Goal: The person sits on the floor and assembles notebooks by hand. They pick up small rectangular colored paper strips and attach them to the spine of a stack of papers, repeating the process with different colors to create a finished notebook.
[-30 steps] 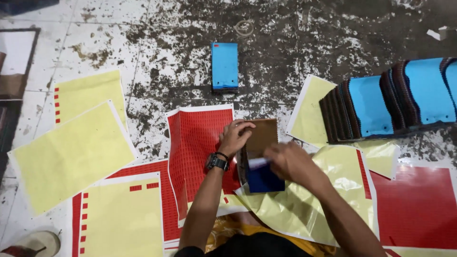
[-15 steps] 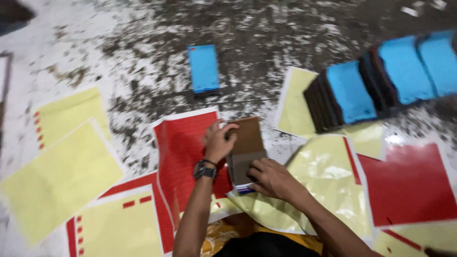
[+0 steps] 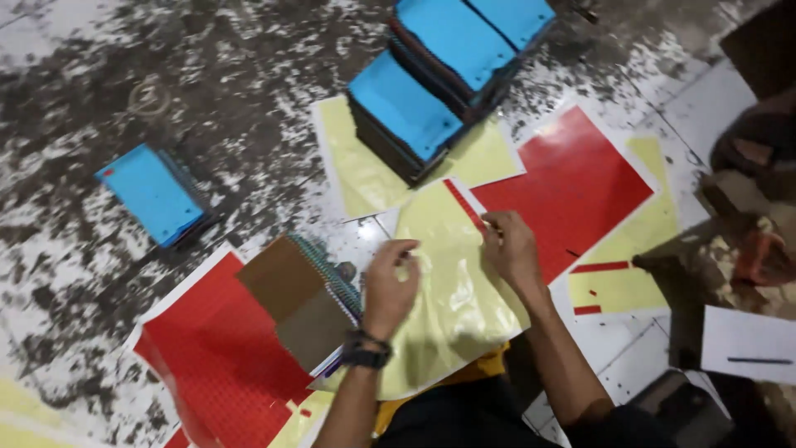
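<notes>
Both hands on yellow sheet (image 3: 448, 290): left hand (image 3: 390, 282) curled, fingertips pressing; right hand (image 3: 507, 247) pinched top edge. Sheet looked thin, floppy, glossy-slick; best held by edges.

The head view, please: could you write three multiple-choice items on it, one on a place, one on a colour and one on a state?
1. Where does the spiral notebook lie?
A. On the red sheet, beside the left hand
B. On top of the blue stack
C. Under the right hand

2. What colour is the sheet under both hands?
A. Blue
B. Yellow
C. White

3. What is the right hand doing?
A. Hanging in the air
B. Gripping the notebook
C. Pinching at the sheet's upper edge

Answers: 1 A, the brown cover rests on the red sheet just left of the watch-wearing hand. 2 B, the glossy sheet is pale yellow. 3 C, its fingers meet at the edge by the red strip.
</notes>
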